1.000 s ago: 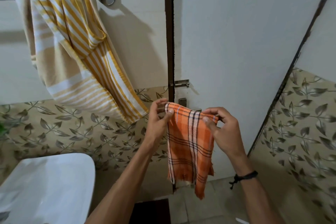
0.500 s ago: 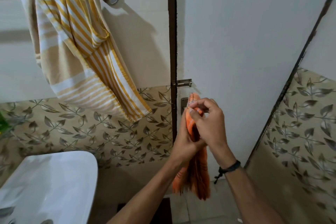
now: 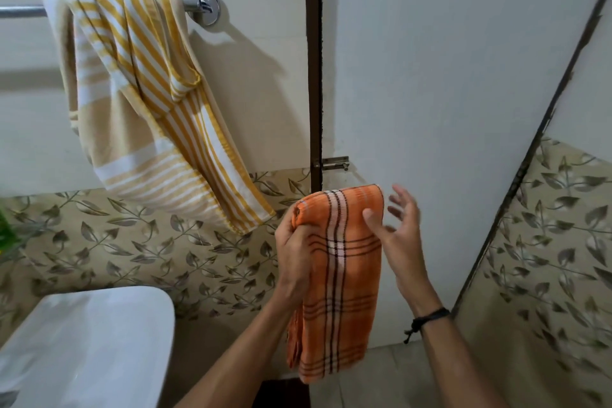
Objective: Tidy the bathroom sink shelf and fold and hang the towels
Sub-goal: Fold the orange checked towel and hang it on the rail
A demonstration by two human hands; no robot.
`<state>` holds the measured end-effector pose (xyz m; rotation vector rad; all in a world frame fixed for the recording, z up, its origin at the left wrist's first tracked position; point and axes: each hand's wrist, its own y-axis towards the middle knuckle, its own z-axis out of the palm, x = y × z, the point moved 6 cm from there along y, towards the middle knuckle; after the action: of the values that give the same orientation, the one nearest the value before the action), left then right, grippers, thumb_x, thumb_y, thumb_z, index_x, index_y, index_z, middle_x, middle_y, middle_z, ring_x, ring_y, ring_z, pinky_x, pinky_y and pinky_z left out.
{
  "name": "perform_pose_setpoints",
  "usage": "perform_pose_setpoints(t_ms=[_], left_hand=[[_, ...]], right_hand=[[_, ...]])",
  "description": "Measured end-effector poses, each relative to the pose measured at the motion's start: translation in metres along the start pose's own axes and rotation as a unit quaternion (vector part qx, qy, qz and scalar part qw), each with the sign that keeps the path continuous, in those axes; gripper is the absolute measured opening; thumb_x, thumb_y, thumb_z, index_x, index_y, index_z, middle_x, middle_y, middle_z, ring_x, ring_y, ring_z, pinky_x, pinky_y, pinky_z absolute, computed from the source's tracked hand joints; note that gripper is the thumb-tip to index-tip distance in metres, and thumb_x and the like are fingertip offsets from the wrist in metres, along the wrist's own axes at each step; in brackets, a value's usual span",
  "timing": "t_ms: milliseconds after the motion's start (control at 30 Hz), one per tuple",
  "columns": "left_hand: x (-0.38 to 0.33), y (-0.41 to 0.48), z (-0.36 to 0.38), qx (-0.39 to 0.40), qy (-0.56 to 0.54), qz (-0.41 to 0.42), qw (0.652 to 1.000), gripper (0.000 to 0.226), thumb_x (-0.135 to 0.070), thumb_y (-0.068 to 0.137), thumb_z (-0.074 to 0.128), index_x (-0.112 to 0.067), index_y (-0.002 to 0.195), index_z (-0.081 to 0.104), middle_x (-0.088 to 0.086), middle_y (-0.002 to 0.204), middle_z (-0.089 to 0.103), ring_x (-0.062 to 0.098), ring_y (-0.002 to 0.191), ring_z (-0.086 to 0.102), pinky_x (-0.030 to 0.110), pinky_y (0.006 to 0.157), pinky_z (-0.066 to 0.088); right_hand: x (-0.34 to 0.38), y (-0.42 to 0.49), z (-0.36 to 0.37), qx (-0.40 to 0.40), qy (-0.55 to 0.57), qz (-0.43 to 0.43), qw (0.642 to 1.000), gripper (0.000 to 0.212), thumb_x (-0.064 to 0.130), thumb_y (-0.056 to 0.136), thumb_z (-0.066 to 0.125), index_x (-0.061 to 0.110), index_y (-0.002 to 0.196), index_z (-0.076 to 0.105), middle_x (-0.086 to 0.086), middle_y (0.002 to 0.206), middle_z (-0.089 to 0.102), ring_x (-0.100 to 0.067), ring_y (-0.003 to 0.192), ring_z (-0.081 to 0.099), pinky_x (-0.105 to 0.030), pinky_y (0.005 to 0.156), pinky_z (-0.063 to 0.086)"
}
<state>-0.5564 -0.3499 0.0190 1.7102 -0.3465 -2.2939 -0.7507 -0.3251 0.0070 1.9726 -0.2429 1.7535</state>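
Note:
A folded orange plaid towel (image 3: 344,278) hangs in front of the white door, draped over my left hand (image 3: 294,252), which grips its upper left edge. My right hand (image 3: 397,228) is beside the towel's right edge with fingers spread, its thumb touching the cloth. A yellow and white striped towel (image 3: 145,103) hangs bunched and crooked over the chrome towel bar (image 3: 23,11) at the upper left.
A white sink (image 3: 86,348) sits at the lower left. The bar's round chrome mount (image 3: 203,5) is next to the brown door frame (image 3: 314,76). A metal door latch (image 3: 334,163) is just above the orange towel. Leaf-patterned tiles cover the lower walls.
The orange towel, first held spread by both hands, was folded narrower and now hangs over my left hand. My right hand has let go and opened.

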Motion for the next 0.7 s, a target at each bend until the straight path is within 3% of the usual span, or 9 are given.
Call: perform_pose_setpoints(t_ms=[67,167,267,367,467,567,700], left_hand=[[0.004,0.004,-0.012,-0.007,-0.032,-0.016,0.999,0.033,0.004,0.078,0.051,-0.020,0.081,0.074,0.003,0.084,0.072,0.022,0.085,0.066,0.039,0.082,0.054],[0.000,0.014,-0.026,0.006,-0.055,-0.025,0.998,0.025,-0.002,0.078,0.053,-0.016,0.081,0.074,0.007,0.086,0.070,0.025,0.085,0.064,0.042,0.082,0.054],[-0.017,0.029,-0.039,0.049,-0.030,0.005,0.998,0.025,-0.012,0.087,0.050,-0.005,0.101,0.070,0.014,0.099,0.069,0.029,0.095,0.065,0.045,0.087,0.054],[-0.032,0.041,-0.053,0.050,0.029,-0.006,0.998,0.025,-0.027,0.103,0.050,-0.011,0.115,0.066,0.003,0.107,0.073,0.018,0.100,0.069,0.032,0.087,0.057],[-0.044,0.049,-0.066,-0.006,0.099,0.011,0.995,0.025,-0.034,0.104,0.046,-0.022,0.113,0.065,-0.006,0.105,0.072,0.007,0.098,0.069,0.025,0.087,0.057],[-0.060,0.053,-0.074,-0.082,0.147,0.076,0.983,0.029,-0.035,0.108,0.039,-0.020,0.103,0.063,-0.008,0.091,0.063,0.001,0.083,0.061,0.024,0.079,0.052],[-0.076,0.047,-0.090,-0.201,0.139,0.110,0.964,0.045,-0.048,0.107,0.029,-0.017,0.089,0.057,-0.006,0.076,0.050,0.005,0.068,0.047,0.032,0.068,0.044]], right_hand=[[-0.019,-0.001,0.013,0.087,0.024,0.052,0.995,0.079,0.055,0.074,0.076,0.031,0.143,0.046,0.006,0.139,0.059,-0.012,0.126,0.057,-0.041,0.106,0.049],[-0.019,-0.003,0.034,0.168,0.136,0.098,0.971,0.046,0.037,0.077,0.076,0.019,0.119,0.068,-0.006,0.118,0.075,-0.021,0.109,0.072,-0.047,0.101,0.054],[0.000,0.002,0.049,0.183,0.189,0.056,0.963,0.033,0.024,0.078,0.075,0.017,0.110,0.072,-0.009,0.115,0.076,-0.027,0.111,0.071,-0.042,0.096,0.056],[0.019,0.009,0.065,0.191,0.191,-0.004,0.963,0.035,0.025,0.084,0.071,0.018,0.118,0.068,-0.005,0.118,0.075,-0.023,0.113,0.070,-0.039,0.096,0.056],[0.039,0.014,0.084,0.207,0.163,-0.050,0.964,0.029,0.025,0.093,0.062,0.021,0.122,0.065,0.002,0.119,0.075,-0.015,0.113,0.070,-0.029,0.097,0.055],[0.050,0.019,0.099,0.171,0.097,-0.098,0.975,0.037,0.037,0.100,0.053,0.022,0.133,0.060,0.009,0.122,0.072,-0.005,0.115,0.066,-0.023,0.098,0.051],[0.068,0.012,0.116,0.110,0.081,-0.168,0.976,0.041,0.042,0.100,0.043,0.020,0.131,0.058,0.023,0.113,0.064,0.017,0.102,0.061,-0.003,0.084,0.046]])
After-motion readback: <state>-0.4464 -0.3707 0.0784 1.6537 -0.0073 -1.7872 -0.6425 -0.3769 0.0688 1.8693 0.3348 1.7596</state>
